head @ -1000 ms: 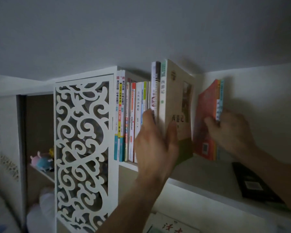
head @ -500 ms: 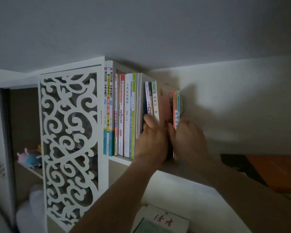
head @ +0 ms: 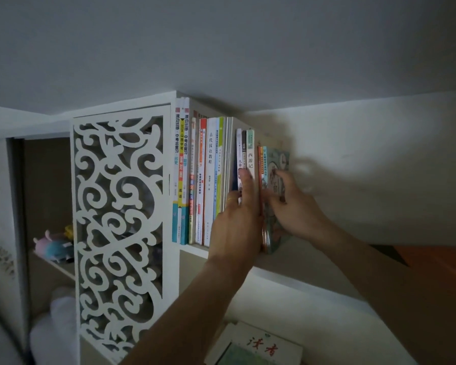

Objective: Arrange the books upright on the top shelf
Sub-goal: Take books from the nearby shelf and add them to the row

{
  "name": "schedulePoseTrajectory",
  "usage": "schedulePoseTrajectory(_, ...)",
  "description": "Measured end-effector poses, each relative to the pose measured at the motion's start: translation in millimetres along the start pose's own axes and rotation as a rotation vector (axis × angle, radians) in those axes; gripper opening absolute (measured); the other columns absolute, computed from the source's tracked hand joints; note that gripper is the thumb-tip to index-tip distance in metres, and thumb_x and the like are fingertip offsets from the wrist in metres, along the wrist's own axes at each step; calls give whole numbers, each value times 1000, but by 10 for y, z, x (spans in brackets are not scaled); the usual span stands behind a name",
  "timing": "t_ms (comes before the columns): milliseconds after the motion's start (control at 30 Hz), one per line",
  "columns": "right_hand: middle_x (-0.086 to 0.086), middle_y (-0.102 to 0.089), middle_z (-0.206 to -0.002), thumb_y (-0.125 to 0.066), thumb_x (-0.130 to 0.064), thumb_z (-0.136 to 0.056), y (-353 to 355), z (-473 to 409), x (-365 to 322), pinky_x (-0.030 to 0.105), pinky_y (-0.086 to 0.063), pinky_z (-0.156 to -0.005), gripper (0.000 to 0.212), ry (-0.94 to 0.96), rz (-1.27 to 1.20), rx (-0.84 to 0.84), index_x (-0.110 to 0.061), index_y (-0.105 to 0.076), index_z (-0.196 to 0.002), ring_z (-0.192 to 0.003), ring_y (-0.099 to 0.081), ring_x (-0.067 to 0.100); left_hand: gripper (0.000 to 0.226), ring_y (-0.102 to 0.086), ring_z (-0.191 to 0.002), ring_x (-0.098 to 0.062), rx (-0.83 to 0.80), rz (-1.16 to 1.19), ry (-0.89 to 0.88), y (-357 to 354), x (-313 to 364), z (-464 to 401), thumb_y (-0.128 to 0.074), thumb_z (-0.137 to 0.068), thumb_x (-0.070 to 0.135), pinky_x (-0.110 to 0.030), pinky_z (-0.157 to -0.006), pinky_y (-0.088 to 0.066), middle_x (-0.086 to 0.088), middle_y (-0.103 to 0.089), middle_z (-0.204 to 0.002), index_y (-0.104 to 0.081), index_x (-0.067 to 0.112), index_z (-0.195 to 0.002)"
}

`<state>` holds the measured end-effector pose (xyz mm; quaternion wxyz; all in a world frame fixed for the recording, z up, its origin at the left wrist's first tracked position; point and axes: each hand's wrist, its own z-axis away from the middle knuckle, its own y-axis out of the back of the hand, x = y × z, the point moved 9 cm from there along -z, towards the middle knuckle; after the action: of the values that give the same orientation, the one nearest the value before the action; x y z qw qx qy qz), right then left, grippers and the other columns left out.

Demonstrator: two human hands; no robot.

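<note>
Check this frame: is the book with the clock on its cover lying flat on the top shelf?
No. The clock-cover book stands upright at the right end of the row, with the right hand against its cover.

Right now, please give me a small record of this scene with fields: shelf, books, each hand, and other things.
shelf: top shelf, white, by a carved panel
books: row upright; thin books at its right end
left hand: straight fingers press on the spines
right hand: on the end book's cover, holding it against the row
other: magazine below; plush toys at left
</note>
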<state>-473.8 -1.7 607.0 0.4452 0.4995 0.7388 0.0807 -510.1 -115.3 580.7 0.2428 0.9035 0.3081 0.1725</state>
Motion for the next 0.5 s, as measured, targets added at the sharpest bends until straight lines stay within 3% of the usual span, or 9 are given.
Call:
schedulePoseTrajectory(100, 0, -61, -141, -44, -47, -105, 10, 21, -26, 28, -49, -83, 53, -7, 4, 2, -39, -25, -154, -98, -63, 17, 84, -69, -97, -25, 91, -179, -7, 230, 31, -31, -60, -99, 48, -39, -79, -58, -14, -57, -131, -12, 16, -160)
schedulePoseTrajectory(167, -2, -61, -140, -46, -48, -105, 32, 71, 1, 34, -53, -92, 54, -44, 2, 28, -39, -25, -154, -107, -65, 20, 81, -60, -112, -32, 208, -235, -16, 403, -55, 5, -54, -96, 62, -47, -94, -53, -19, -55, -131, -27, 18, -158)
schedulePoseTrajectory(233, -1, -60, -139, -49, -43, -104, -15, 122, 26, 47, -56, -97, 55, -73, -28, 46, -39, -25, -153, -112, -67, 25, 95, -29, -147, -45, 176, -178, -16, 327, -239, 78, -42, -91, 78, -61, -119, -29, -26, -27, -160, -9, 27, -164)
schedulePoseTrajectory(300, 3, -59, -142, -51, -38, -104, -111, 115, 49, 52, -58, -93, 56, -70, 6, 36, -37, -23, -153, -110, -67, 29, 96, 11, -157, -36, 73, -88, -49, 88, -361, 156, -34, -93, 80, -64, -124, -12, -15, 16, -170, 13, 33, -162)
schedulePoseTrajectory(367, 3, -60, -141, -53, -36, -102, -152, 75, 78, 52, -58, -92, 56, -66, 7, 35, -38, -25, -151, -108, -69, 30, 90, 23, -155, -31, 53, -45, -58, -67, -409, 183, -34, -99, 70, -64, -123, -14, -8, 31, -166, 18, 30, -161)
schedulePoseTrajectory(500, -4, -61, -141, -61, -37, -99, -77, 137, 136, 45, -56, -99, 62, -93, -61, 23, -39, -29, -152, -117, -65, 22, 88, 24, -154, -33, 29, -15, -55, -95, -346, 175, -36, -101, 62, -66, -122, -13, -10, 32, -166, 18, 27, -161)
